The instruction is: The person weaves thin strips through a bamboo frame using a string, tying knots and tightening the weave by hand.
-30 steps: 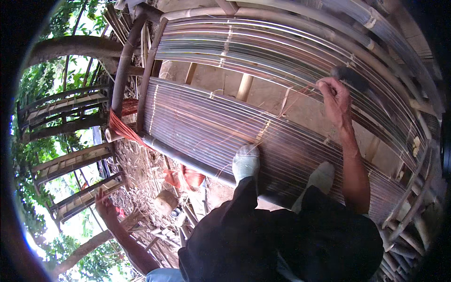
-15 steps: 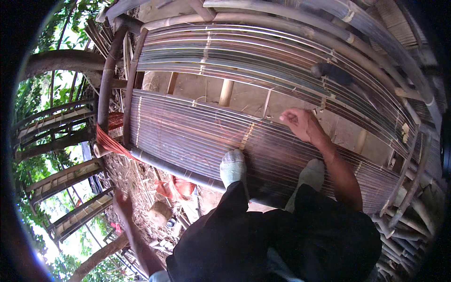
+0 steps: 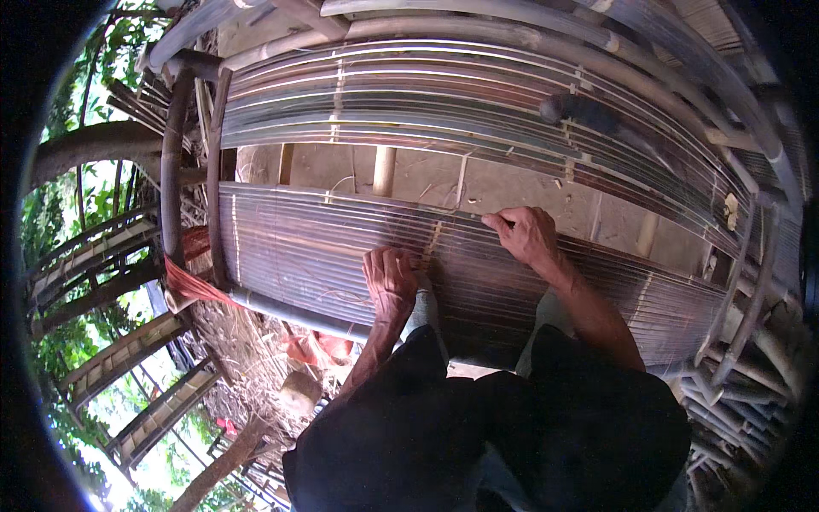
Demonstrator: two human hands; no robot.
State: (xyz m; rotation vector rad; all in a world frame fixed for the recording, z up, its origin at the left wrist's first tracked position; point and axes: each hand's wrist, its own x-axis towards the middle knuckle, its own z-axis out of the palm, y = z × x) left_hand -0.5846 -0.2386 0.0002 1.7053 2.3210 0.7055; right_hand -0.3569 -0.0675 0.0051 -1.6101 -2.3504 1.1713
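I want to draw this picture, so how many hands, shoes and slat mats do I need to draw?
Hands: 2, the left hand and the right hand, both resting on the near mat.
Shoes: 2, a pale left shoe and right shoe.
Slat mats: 2, a near mat and a far mat.
Total: 6

Dim shaded centre, bright daylight glare at left, fisheye-bent dark rim

A second slatted bamboo panel (image 3: 478, 102) arches across twelve o'clock, a dark post (image 3: 175, 162) tied with red cord (image 3: 192, 286) stands at nine, green foliage (image 3: 51, 222) fills the left rim, and debris (reddish scraps among it) (image 3: 320, 348) litters seven.
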